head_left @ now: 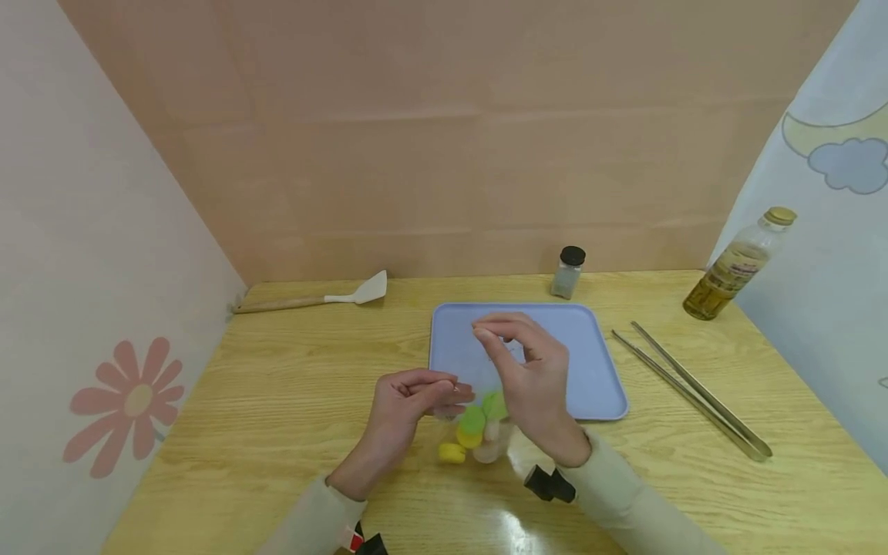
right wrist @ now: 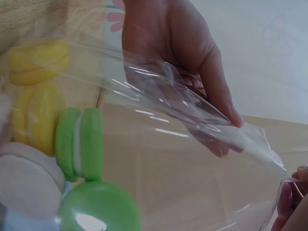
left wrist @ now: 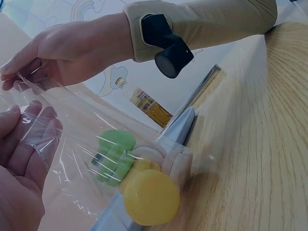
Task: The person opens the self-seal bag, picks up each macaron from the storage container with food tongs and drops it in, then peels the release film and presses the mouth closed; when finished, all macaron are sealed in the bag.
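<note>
A clear plastic bag (right wrist: 168,118) hangs between my two hands, its film stretched at the upper end. My left hand (head_left: 412,401) pinches one side of it between thumb and fingers. Higher up, my right hand (head_left: 534,366) pinches the opposite edge with thumb and fingertips. Several macarons lie at the bag's bottom: a green macaron (right wrist: 91,144), a yellow macaron (left wrist: 151,197), a pale pinkish macaron (right wrist: 29,180) and others. In the head view the bag's film is hard to make out, and the right hand partly covers the macarons.
Behind the hands lies a blue tray (head_left: 590,370). Metal tongs (head_left: 694,393) and an oil bottle (head_left: 735,266) are on the right. A small black-capped jar (head_left: 568,274) stands at the back; a spatula (head_left: 312,299) lies back left. Walls enclose the wooden table (head_left: 277,401).
</note>
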Available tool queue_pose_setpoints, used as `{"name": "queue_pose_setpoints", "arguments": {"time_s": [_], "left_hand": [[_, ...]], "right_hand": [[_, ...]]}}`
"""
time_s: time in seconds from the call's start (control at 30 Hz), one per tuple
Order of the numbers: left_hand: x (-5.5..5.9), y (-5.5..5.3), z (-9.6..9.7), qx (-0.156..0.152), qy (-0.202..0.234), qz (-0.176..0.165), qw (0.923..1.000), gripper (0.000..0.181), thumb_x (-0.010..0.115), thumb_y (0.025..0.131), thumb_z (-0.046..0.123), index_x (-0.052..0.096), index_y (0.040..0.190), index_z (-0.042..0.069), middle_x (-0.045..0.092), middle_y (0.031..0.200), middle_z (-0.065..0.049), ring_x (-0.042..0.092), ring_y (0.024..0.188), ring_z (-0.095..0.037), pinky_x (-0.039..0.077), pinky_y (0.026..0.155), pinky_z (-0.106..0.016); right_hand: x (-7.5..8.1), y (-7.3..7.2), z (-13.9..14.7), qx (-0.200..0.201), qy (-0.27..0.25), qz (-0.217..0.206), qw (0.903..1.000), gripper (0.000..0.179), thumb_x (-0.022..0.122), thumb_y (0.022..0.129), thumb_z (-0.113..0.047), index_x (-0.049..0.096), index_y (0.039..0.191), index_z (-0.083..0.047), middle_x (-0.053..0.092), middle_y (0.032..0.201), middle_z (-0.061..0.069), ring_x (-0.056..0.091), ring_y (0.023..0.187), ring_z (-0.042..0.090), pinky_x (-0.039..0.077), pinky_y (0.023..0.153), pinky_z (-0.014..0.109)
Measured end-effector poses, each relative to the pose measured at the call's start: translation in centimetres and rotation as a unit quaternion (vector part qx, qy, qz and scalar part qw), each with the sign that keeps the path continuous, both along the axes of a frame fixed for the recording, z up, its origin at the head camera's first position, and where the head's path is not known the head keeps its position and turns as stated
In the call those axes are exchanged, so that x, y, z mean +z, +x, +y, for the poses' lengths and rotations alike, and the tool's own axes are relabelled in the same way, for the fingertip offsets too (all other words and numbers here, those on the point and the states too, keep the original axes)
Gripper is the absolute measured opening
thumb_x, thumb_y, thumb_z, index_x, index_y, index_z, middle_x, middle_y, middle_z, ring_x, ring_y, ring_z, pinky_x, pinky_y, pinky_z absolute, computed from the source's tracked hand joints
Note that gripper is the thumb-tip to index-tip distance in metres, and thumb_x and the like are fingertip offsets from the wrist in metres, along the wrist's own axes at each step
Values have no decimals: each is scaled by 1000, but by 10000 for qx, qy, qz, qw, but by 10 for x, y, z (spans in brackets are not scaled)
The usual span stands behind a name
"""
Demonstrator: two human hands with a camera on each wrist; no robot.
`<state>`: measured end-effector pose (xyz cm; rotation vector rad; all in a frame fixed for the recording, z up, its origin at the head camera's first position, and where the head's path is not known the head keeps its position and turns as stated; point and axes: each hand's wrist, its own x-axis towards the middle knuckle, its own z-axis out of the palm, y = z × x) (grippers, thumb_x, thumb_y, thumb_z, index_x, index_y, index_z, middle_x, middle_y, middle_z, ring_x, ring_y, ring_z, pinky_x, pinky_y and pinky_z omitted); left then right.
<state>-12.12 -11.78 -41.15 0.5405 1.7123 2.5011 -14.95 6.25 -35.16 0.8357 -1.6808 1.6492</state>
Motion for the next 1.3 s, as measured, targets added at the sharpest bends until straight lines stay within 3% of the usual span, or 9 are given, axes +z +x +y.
{"name": "queue_pose_setpoints", "arguments": {"time_s": [0.23, 0.4, 0.7, 0.9, 1.1, 1.3], "left_hand": [[0, 0, 0, 7, 58, -5, 10000, 14, 64, 99, 2, 78, 102, 5, 75, 98, -17, 74, 91, -32, 61, 79, -43], [-2, 0, -1, 57, 149, -42, 9999, 15, 64, 98, 1, 79, 101, 5, 76, 95, -16, 75, 89, -31, 62, 76, -41], [-2, 1, -3, 115, 95, -92, 9998, 19, 65, 98, 4, 70, 105, -14, 76, 96, -17, 75, 88, -30, 61, 78, -43], [0, 1, -5, 137, 23, 72, 9999, 13, 64, 99, 2, 74, 103, -5, 76, 97, -16, 75, 89, -31, 60, 80, -46], [0, 2, -5, 144, 42, 114, 9998, 13, 63, 98, 1, 75, 102, -3, 76, 97, -16, 75, 88, -30, 61, 79, -46], [1, 4, -4, 193, 31, 158, 9997, 12, 63, 99, 2, 75, 101, -2, 76, 96, -15, 75, 87, -29, 61, 78, -44]], "right_hand": [[11, -2, 8, 132, -666, 54, 9977, 7, 66, 90, 15, 72, 93, 13, 72, 98, 15, 62, 82, 19, 49, 71, 25], [19, -7, 16, 196, -1104, 59, 9937, 10, 70, 92, 7, 70, 92, 17, 72, 97, 15, 66, 91, 24, 52, 76, 28], [29, -9, 30, -172, -1294, -95, 9914, 15, 72, 93, 1, 70, 90, 16, 72, 94, 16, 67, 94, 26, 54, 85, 29], [33, -11, 34, -243, -1355, -127, 9904, 23, 74, 93, -4, 69, 88, 17, 73, 93, 12, 66, 95, 28, 54, 87, 31], [41, -11, 37, -313, -1410, -114, 9895, 22, 73, 92, -1, 67, 86, 19, 72, 90, 11, 65, 94, 28, 53, 90, 33], [50, -12, 40, -408, -1522, -140, 9874, 14, 72, 91, 3, 70, 86, 16, 71, 90, 13, 67, 81, 23, 54, 77, 27]]}}
